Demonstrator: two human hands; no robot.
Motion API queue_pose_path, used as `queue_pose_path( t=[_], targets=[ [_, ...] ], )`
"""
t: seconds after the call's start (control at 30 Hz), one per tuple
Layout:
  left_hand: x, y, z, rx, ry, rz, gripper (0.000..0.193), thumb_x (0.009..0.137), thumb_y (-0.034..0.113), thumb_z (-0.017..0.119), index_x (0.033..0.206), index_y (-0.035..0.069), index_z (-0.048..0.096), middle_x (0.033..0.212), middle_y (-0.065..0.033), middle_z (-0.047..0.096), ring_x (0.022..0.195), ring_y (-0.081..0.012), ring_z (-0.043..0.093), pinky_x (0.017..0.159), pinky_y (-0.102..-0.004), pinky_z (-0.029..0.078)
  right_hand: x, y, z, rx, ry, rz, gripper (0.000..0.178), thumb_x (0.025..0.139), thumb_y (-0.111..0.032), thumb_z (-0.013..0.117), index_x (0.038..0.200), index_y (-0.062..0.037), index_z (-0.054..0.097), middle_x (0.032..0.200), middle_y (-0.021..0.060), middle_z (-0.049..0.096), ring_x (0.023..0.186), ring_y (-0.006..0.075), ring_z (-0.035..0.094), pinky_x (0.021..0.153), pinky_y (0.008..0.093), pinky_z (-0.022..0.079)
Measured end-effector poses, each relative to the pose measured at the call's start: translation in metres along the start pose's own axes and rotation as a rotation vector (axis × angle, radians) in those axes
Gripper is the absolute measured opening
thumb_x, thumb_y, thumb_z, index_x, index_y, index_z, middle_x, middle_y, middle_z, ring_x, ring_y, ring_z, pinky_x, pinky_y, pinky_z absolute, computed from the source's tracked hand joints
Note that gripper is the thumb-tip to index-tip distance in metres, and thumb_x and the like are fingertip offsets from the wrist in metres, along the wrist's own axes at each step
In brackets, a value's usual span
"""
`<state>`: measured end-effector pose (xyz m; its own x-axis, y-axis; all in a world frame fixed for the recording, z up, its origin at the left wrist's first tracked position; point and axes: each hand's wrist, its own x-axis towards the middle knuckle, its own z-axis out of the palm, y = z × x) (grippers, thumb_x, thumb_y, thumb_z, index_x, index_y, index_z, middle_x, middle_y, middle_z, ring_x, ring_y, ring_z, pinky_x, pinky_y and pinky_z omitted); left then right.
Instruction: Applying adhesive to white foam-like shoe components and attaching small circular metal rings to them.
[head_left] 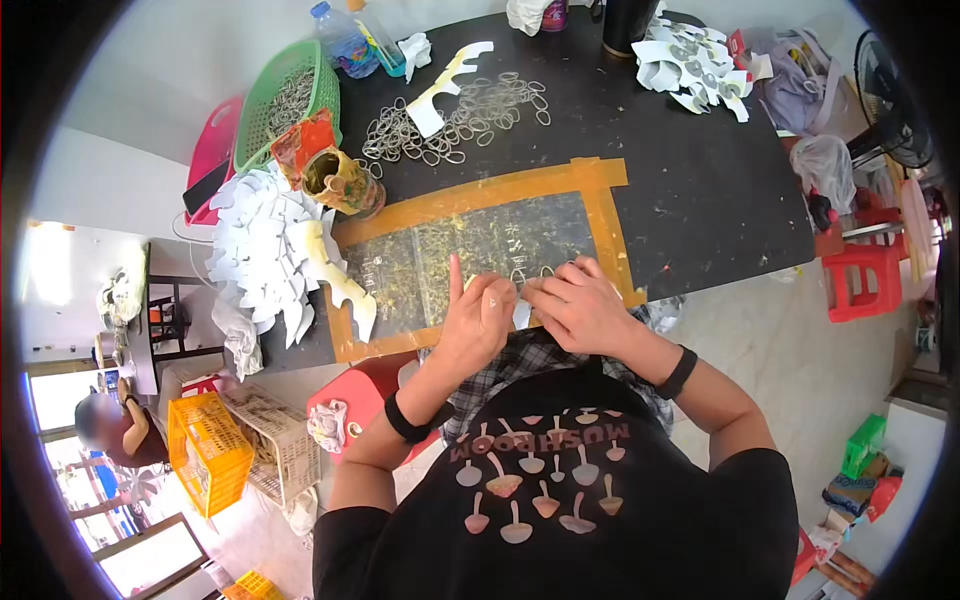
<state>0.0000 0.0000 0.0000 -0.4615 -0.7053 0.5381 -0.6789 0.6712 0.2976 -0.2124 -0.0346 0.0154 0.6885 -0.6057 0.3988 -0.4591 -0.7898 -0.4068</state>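
Note:
My left hand (478, 318) and my right hand (578, 305) meet at the near edge of a black table (690, 190), over a clear sheet taped down with an orange-yellow tape frame (540, 185). Together they pinch a small white piece (522, 312) between the fingertips; my left index finger points up. A thin metal ring (545, 271) shows just beyond my right fingers. A pile of loose metal rings (470, 115) lies farther back, with a white and yellow cut-out shape (445, 85) on it.
A stack of white cut-out shapes (265, 250) lies at the table's left, another (690, 60) at the back right. A green basket (285, 100) holds rings; a pink tray, bottles, a tape-wrapped can (335, 180), red stools (865, 280), yellow crate (205, 450) and a seated person (120, 425) surround.

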Motion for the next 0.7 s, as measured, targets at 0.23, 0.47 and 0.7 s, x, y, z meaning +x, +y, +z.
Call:
queue_pose_path(
  t=[0.23,0.47,0.7],
  targets=[
    [0.028,-0.008,-0.030,-0.103,-0.111,-0.022,0.038,0.079,-0.002,0.063,0.111,0.003,0.043,0.109,-0.0055,0.063,0.108,-0.0328,0.057,0.110,-0.0666,0.012,0.001,0.000,-0.002,-0.024,0.011,-0.031,0.028,0.079,-0.015,0.065,0.106,-0.0092,0.065,0.098,0.0002,0.062,0.087,0.0192,0.054,0.083,0.0373,0.037],
    [0.036,-0.031,-0.021,-0.218,-0.161,0.168,0.030,0.083,-0.002,0.057,0.109,0.003,0.042,0.103,-0.0147,0.064,0.097,-0.0344,0.062,0.109,-0.0676,0.018,0.001,-0.002,0.001,-0.014,0.018,-0.018,0.025,0.081,-0.015,0.065,0.105,-0.0101,0.066,0.100,0.0008,0.063,0.088,0.0201,0.054,0.085,0.0396,0.038],
    [0.017,-0.026,-0.017,-0.129,-0.131,0.182,0.047,0.077,-0.009,0.064,0.114,-0.001,0.035,0.096,-0.0139,0.063,0.095,-0.0310,0.064,0.109,-0.0675,0.017,0.000,-0.001,-0.001,-0.028,-0.015,0.016,0.022,0.082,-0.017,0.064,0.103,-0.0095,0.064,0.100,0.0013,0.064,0.089,0.0201,0.055,0.088,0.0414,0.037]
  ],
)
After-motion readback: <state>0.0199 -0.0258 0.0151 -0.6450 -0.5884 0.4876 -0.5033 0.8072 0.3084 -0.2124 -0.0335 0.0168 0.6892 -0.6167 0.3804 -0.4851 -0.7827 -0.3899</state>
